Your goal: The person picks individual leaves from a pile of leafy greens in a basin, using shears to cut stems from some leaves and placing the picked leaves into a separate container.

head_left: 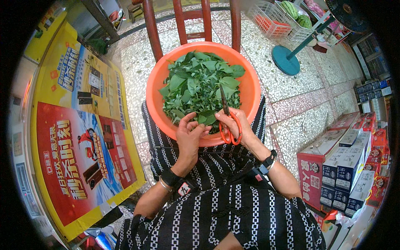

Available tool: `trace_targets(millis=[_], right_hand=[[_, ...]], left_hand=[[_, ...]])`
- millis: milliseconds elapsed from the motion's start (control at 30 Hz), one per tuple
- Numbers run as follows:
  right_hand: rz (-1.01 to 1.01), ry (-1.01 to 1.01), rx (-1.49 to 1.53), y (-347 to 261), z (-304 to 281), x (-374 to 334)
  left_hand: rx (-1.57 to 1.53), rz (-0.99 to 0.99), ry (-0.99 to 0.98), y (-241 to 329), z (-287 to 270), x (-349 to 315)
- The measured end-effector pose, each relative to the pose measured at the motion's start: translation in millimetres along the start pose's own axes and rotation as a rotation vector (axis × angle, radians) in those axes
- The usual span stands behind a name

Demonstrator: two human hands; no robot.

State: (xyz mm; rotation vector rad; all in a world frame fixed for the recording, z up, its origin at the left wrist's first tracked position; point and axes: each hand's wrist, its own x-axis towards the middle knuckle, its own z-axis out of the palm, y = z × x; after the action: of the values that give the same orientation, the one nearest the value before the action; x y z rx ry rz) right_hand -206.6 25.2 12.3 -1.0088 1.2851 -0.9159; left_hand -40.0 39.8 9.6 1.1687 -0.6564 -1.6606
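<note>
An orange plastic basin (151, 93), heaped with green leaves (191, 81), rests at my lap. Some leaves in it are whole, others are cut into small strips. My right hand (237, 121) is closed around scissors (236, 135) with orange-red handles; their dark blades point away from me, over the leaves. At the near rim, my left hand (189, 139) has its fingers curled at one dark green leaf (207, 117). The right fingertips touch that leaf's other side. My left palm's inside is hidden.
A red wooden chair (180, 21) stands beyond the basin. A yellow and red poster board (83, 158) lines the left. Stacked cartons (312, 175) stand at the right. A fan with a teal base (286, 60) and white crates (268, 18) with watermelons (289, 9) are far right.
</note>
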Motion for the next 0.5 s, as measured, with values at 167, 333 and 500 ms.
trace_targets(millis=[167, 333, 500], right_hand=[[-0.108, 0.022, -0.022, 5.7, -2.8, -0.2], [-0.107, -0.118, -0.02, -0.6, -2.7, -5.4], [-0.072, -0.043, -0.011, -4.2, 0.3, -4.5]], left_hand=[[0.349, 0.159, -0.03, 2.7, -15.3, 10.1], [0.585, 0.265, -0.384, 6.1, -26.1, 36.9], [0.343, 0.093, -0.422, -0.2, -18.9, 38.7]])
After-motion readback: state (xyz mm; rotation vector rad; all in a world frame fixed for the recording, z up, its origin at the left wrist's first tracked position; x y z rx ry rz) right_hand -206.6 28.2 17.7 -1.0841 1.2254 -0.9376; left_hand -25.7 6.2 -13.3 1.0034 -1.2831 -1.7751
